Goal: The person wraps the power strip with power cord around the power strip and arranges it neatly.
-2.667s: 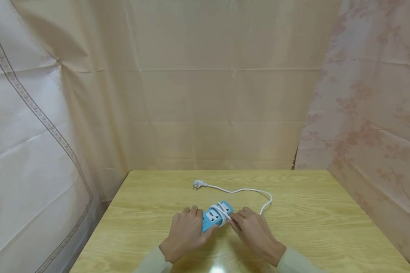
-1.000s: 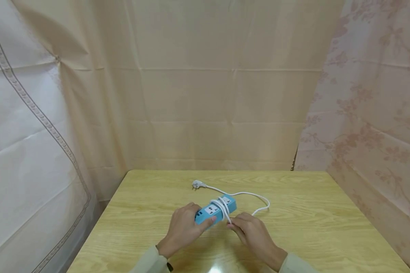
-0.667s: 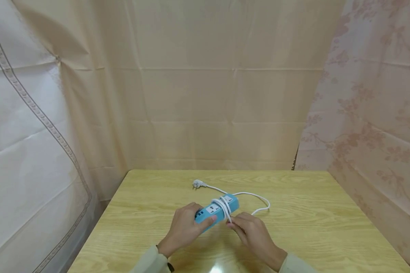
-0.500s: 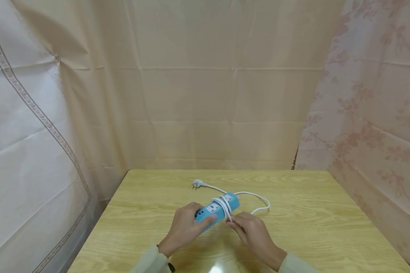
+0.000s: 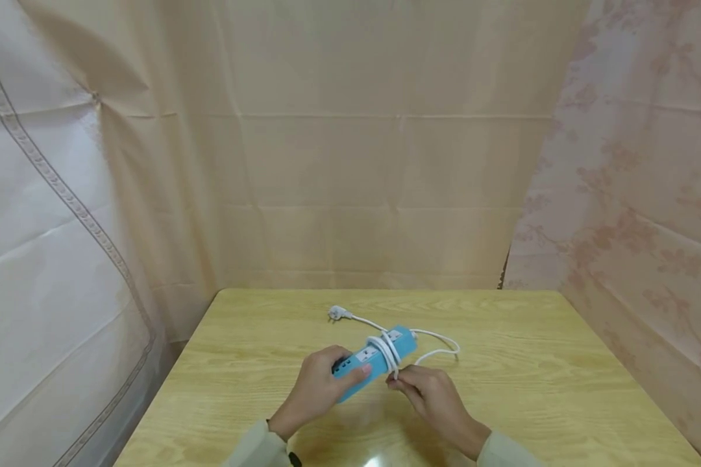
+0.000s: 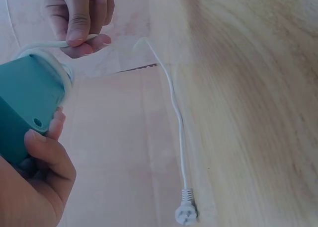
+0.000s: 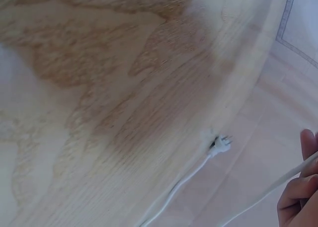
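My left hand grips the near-left end of a light-blue power strip, thumb along its side, tilting it above the table. White cord is wound in several turns around the strip's far half. Just right of the strip, my right hand pinches the cord between thumb and fingers. In the left wrist view the cord is taut between the strip and those right fingers. Beyond the strip, the white plug lies on the table with its prongs showing; the loose cord curves right from it.
The wood-grain table reaches back to a beige curtain. White cloth hangs at the left, and a pink floral curtain at the right. Light glares on the table's near edge.
My left hand has tilted and lifted the strip, baring its USB ports, and the strip has shifted right. The loose cord loop has drawn nearer the strip. The plug has stayed put.
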`<state>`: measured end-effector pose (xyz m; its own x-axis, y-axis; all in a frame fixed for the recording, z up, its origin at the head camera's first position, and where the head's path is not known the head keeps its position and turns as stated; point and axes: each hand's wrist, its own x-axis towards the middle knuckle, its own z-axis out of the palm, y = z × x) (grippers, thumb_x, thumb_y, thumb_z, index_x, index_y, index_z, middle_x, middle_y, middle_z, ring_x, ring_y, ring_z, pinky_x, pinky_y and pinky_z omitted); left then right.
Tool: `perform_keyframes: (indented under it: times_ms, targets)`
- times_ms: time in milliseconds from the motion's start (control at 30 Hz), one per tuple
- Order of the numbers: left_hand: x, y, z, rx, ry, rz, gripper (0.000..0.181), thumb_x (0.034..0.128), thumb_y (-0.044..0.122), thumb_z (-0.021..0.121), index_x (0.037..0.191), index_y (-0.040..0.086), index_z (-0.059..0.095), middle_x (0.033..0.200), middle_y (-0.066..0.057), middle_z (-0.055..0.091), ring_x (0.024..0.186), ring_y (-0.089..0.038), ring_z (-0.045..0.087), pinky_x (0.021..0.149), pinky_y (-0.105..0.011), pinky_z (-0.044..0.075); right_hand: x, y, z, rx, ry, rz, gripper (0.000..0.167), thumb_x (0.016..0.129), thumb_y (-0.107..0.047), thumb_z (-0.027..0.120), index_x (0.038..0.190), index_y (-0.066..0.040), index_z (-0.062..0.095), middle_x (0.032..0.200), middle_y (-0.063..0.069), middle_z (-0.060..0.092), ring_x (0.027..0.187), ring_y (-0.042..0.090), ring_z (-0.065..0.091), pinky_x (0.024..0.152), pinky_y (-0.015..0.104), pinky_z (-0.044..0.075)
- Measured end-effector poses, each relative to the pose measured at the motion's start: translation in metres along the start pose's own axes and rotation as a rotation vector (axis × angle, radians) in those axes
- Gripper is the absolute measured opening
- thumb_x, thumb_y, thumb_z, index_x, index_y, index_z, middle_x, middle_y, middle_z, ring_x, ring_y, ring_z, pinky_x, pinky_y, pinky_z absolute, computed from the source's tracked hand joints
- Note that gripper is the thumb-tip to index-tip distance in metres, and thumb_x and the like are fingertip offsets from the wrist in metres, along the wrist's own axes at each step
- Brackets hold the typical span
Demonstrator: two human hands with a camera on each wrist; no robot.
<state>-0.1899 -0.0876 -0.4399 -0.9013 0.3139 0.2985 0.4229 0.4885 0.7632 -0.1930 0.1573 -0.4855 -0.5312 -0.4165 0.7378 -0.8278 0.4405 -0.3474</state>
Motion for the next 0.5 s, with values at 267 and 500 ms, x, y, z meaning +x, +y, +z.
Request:
perform_keyframes:
  times_ms: [267, 500]
  targets:
    - [-0.0024, -0.0036, 0.0003, -0.12, -0.086, 0.027, 0.038, 0.1002, 0.044, 0.066, 0.104, 0.006, 0.072, 0.094, 0.0, 0.071, 0.076, -0.009, 0.065, 0.065, -0.028, 0.055, -0.0032, 0.0031, -0.0002, 0.151, -0.074, -0.008, 0.011, 0.085, 0.004, 0.075, 0.089, -0.006, 0.078, 0.09, 0.002, 0.077, 0.082, 0.014, 0.075, 0.072, 0.016, 0.055]
    - [-0.0019, -0.0074, -0.0039, -0.309, -0.193, -0.012, 0.032, 0.1031, 0.035, 0.064, 0.111, 0.005, 0.072, 0.1, -0.003, 0.071, 0.086, -0.016, 0.066, 0.075, -0.03, 0.055, -0.0021, 0.008, -0.0031, 0.205, -0.114, -0.115, 0.02, 0.084, 0.011, 0.073, 0.1, -0.001, 0.077, 0.101, 0.007, 0.077, 0.09, 0.02, 0.076, 0.077, 0.019, 0.056]
